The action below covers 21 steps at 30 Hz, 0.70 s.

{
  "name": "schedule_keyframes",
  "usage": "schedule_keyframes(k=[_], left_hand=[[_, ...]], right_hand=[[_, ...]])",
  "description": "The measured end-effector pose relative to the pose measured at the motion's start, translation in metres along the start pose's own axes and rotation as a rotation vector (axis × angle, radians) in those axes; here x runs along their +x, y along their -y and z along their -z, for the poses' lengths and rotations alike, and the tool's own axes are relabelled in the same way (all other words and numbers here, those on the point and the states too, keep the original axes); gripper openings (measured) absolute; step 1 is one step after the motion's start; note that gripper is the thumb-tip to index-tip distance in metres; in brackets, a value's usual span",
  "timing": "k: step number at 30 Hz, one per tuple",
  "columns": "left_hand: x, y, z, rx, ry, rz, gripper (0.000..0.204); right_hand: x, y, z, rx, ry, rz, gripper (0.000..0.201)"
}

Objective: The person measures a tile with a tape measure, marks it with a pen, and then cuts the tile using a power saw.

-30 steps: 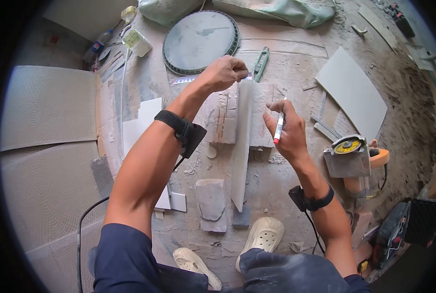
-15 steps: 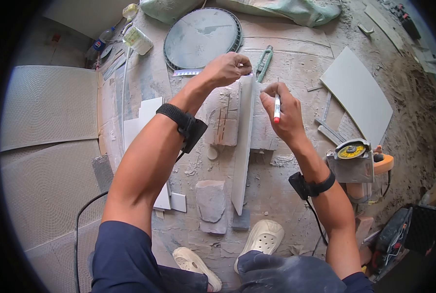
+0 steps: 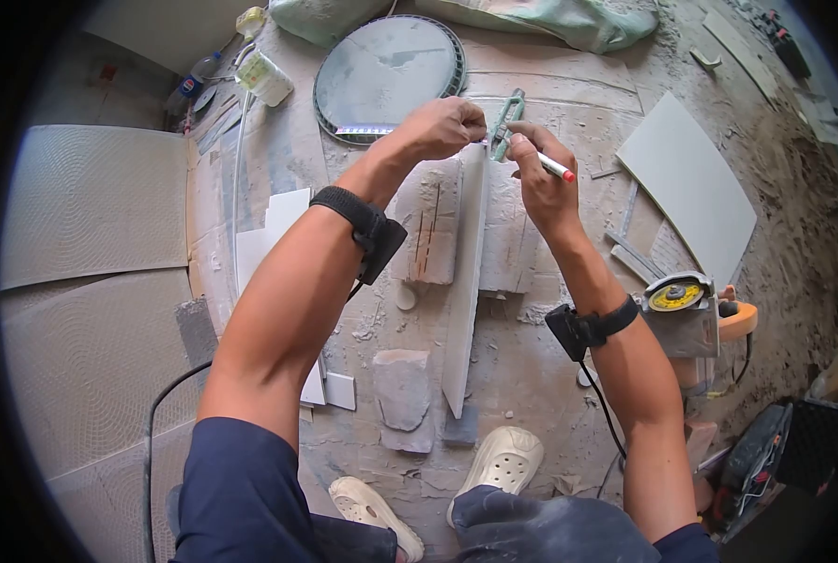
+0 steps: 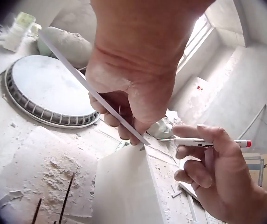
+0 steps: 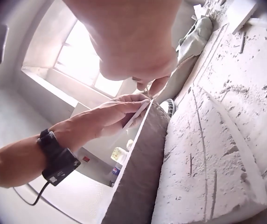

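My left hand [image 3: 433, 129] pinches a thin ruler [image 3: 363, 130] at the far end of a white tile [image 3: 466, 291]. That tile stands on edge between two pale blocks [image 3: 430, 230]. In the left wrist view the ruler [image 4: 77, 74] slants down to the tile's top corner, with the fingers curled beneath it. My right hand [image 3: 548, 192] holds a white marker [image 4: 194, 142] with a red end, its thin tip pointing at the ruler's end by that corner. In the right wrist view both hands meet over the tile's far edge [image 5: 140, 140], and the marker is mostly hidden.
Beyond the left hand lies a round ribbed disc [image 3: 391, 70]. A green tool [image 3: 510, 117] lies just past the tile. On the right are an angle grinder [image 3: 677, 298] and a flat white tile [image 3: 696, 183]. White offcuts [image 3: 288, 211] lie left; a block [image 3: 402, 389] lies near my shoes.
My right hand has moved up and in toward the tile's far end, turning the marker so its red end points right. The left hand stays there, with the ruler's free end now over the disc.
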State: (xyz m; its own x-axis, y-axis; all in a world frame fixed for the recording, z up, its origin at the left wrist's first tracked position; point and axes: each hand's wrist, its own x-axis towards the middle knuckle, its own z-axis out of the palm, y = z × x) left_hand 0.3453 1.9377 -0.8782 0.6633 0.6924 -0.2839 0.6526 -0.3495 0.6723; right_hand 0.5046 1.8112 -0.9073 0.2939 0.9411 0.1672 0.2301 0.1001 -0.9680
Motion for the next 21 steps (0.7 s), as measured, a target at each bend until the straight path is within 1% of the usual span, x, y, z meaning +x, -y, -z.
schedule_keyframes(k=[3, 5, 9, 21], left_hand=[[0.0, 0.001, -0.001, 0.004, -0.008, -0.005, 0.025], [-0.001, -0.001, 0.0, -0.009, 0.004, -0.003, 0.024], [-0.002, 0.0, -0.002, -0.008, -0.023, -0.021, 0.024], [-0.001, 0.005, -0.004, -0.043, -0.047, -0.05, 0.024]], right_hand=[[0.001, 0.0, -0.001, -0.046, -0.014, -0.03, 0.03], [0.0, -0.004, -0.004, -0.052, -0.034, 0.033, 0.028], [0.001, -0.003, -0.006, -0.101, -0.005, 0.02, 0.027], [0.001, -0.001, -0.01, -0.141, -0.006, 0.091, 0.026]])
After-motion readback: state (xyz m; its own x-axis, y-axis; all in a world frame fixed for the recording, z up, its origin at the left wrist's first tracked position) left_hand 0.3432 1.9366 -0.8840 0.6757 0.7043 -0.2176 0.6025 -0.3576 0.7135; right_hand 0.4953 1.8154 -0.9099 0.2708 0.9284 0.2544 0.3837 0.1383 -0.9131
